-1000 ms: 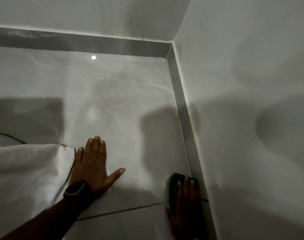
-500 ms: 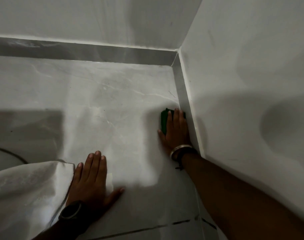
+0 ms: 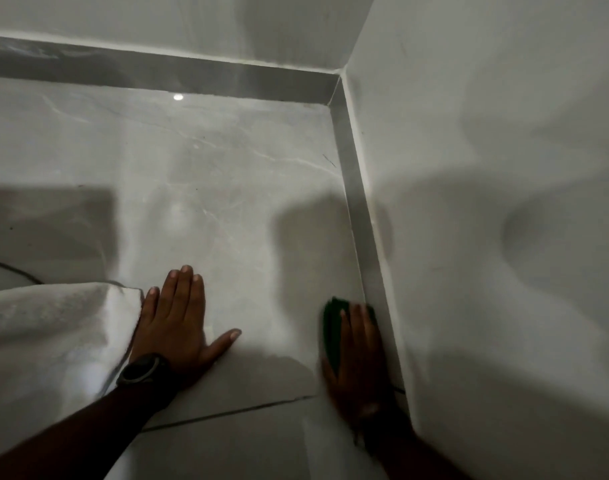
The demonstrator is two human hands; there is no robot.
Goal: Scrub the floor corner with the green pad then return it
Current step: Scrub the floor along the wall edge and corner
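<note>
The green pad (image 3: 332, 327) lies flat on the grey marble floor (image 3: 227, 188), hard against the grey skirting (image 3: 358, 209) of the right wall. My right hand (image 3: 356, 362) presses down on it, fingers over its top, so only its left and far edges show. The floor corner (image 3: 332, 103) is well beyond the pad, at the upper right. My left hand (image 3: 178, 323), with a black watch on the wrist, rests flat on the floor with fingers spread and holds nothing.
A white cloth (image 3: 46, 341) is bunched on the floor at the left, touching my left hand. A dark cable (image 3: 12, 268) curves out from behind it. White walls (image 3: 486, 168) close off the far and right sides. A dark grout line (image 3: 227, 414) crosses the floor near me.
My right hand has dragged the pad back toward me along the right skirting after pushing it forward toward the corner. My left hand has stayed flat on the floor.
</note>
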